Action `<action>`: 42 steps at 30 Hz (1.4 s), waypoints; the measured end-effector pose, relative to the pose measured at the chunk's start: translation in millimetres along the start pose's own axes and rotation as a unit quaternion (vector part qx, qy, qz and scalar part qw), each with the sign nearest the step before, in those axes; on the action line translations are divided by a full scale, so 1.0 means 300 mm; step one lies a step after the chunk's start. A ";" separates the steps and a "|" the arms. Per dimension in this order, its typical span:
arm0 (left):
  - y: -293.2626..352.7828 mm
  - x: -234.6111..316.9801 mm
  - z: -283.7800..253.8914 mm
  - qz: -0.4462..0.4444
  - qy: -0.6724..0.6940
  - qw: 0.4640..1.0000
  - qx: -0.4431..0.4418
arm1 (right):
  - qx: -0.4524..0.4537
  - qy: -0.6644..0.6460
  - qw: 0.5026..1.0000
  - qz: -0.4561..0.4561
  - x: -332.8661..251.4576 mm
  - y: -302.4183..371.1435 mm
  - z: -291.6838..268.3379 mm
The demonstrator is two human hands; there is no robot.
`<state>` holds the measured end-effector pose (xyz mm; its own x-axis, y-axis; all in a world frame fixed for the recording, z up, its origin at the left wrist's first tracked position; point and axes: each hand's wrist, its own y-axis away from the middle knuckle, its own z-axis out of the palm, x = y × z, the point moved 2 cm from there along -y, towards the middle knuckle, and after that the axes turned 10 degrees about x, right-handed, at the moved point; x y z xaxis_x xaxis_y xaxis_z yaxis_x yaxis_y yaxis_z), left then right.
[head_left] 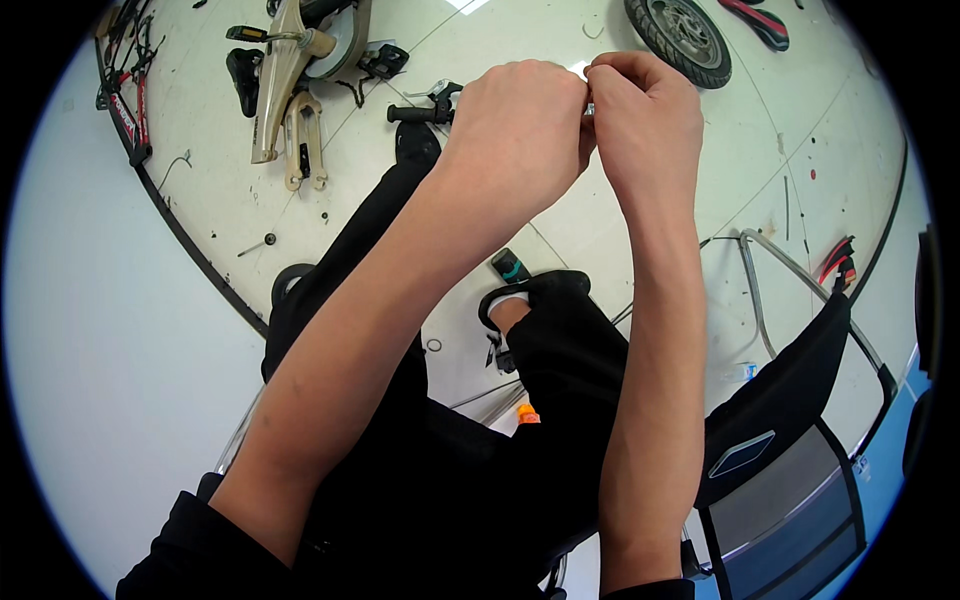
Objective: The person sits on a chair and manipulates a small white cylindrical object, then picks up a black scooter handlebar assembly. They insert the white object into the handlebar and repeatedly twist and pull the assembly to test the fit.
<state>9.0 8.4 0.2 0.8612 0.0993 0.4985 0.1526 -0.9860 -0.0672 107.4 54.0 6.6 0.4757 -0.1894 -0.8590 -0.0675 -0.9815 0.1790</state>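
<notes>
My left hand [522, 118] is closed, its back toward me, and its fingertips are hidden behind it. Close beside it, my right hand [652, 118] is closed too, thumb and forefinger pinched together toward the left hand. A small shiny bit shows in the gap between them, too little to name. A handlebar end [424, 112] with a black grip and a brake lever sticks out left of my left hand. Whether my left hand holds it or it lies behind, I cannot tell.
A cream frame part [280, 75] and a fork [304, 142] lie at the far left. A tyred wheel [682, 38] and a black-red saddle [760, 22] are at the far right. Below are my shoe [535, 287] and a dark green-banded cylinder [510, 265]. A metal-framed chair [790, 500] stands right.
</notes>
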 end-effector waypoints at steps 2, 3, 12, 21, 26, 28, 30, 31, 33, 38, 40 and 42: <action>-0.002 -0.001 -0.003 -0.004 -0.004 1.000 0.000 | 0.003 -0.013 1.000 -0.008 0.005 0.001 0.006; -0.002 -0.005 -0.001 -0.008 -0.005 1.000 0.001 | 0.004 -0.019 1.000 -0.013 0.009 0.001 0.009; -0.006 -0.014 -0.005 -0.028 -0.012 1.000 0.006 | -0.005 -0.069 0.998 -0.003 0.010 0.005 0.022; -0.021 -0.027 -0.017 -0.127 0.050 0.991 -0.010 | -0.006 -0.144 0.989 0.029 0.010 -0.007 0.010; -0.046 -0.040 -0.028 -0.252 0.236 0.937 -0.056 | -0.008 -0.187 0.982 0.015 0.002 -0.020 -0.017; -0.044 -0.057 -0.008 -0.271 0.345 0.897 -0.062 | 0.006 -0.189 0.982 0.023 0.001 -0.018 -0.020; -0.039 -0.050 -0.012 -0.280 0.423 0.859 -0.069 | 0.026 -0.206 0.978 0.017 0.004 -0.021 -0.016; -0.040 -0.054 -0.007 -0.281 0.419 0.860 -0.073 | 0.036 -0.215 0.976 0.014 0.005 -0.022 -0.014; -0.041 -0.065 0.003 -0.284 0.410 0.863 -0.079 | 0.032 -0.205 0.978 0.007 0.002 -0.019 -0.009; -0.050 -0.050 0.000 -0.256 0.347 0.902 -0.034 | 0.036 -0.170 0.984 -0.030 0.011 -0.022 -0.004; -0.051 -0.050 0.000 -0.250 0.337 0.908 -0.015 | 0.042 -0.162 0.985 -0.034 0.010 -0.020 -0.006; -0.052 -0.051 0.001 -0.249 0.329 0.911 -0.009 | 0.049 -0.167 0.984 -0.047 0.013 -0.018 -0.003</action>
<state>-6.4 22.4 -6.5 0.2101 0.4385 0.8738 0.4310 -0.8438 0.3198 110.4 58.5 2.9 0.1707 -0.0795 -0.9821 -0.1281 -0.9901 0.0578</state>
